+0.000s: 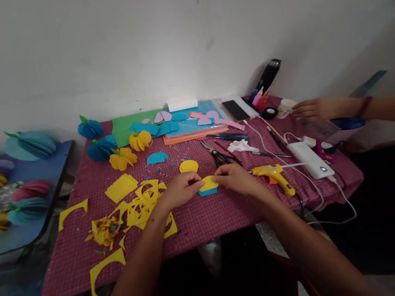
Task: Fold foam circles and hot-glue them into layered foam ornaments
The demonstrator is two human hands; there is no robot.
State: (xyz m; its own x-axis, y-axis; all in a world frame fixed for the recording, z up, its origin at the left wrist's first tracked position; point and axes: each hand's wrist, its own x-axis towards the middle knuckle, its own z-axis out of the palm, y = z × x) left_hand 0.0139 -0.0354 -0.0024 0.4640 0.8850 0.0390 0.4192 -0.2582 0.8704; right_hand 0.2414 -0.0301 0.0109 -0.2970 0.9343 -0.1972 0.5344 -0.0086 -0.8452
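Between my two hands is a small yellow paper piece (209, 183) with a blue paper piece (208, 191) showing below its lower edge. My left hand (183, 189) pinches the yellow piece at its left end, thumb and finger closed. At the right end, my right hand (233, 178) pinches it the same way. Just beyond them lies a rounded yellow paper cutout (189, 166), with a blue paper cutout (157, 157) farther left. Black-handled pliers or scissors (220, 155) rest behind my right hand. A yellow glue gun (273, 175) lies to its right.
Yellow paper scraps (141, 205) spread across the left of the table, beside stacked yellow sheets (121, 187). Folded paper pumpkins (123, 158) stand behind. A white power strip (310, 159) with cables, a phone (235, 110) and another person's hand (314, 110) are at the right.
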